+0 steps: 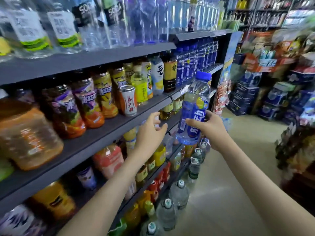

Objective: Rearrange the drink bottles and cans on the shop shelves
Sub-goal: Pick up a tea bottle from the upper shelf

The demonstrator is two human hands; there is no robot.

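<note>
My right hand (210,130) grips a clear bottle with a blue cap and blue label (194,106), held upright in the air in front of the shelf edge. My left hand (150,132) is stretched out just left of it, fingers relaxed and holding nothing, in front of the dark shelf board (102,133). On that board stand tea bottles with purple and yellow labels (85,106) and a white and red can (128,100). A row of blue bottles (190,65) stands further along the same level.
Clear water and soda bottles (85,23) fill the top shelf. Lower shelves hold juice and tea bottles (109,159). Large water jugs (179,193) stand on the floor along the shelf foot. Stacked blue cartons (245,96) and snack displays (296,150) line the aisle to the right.
</note>
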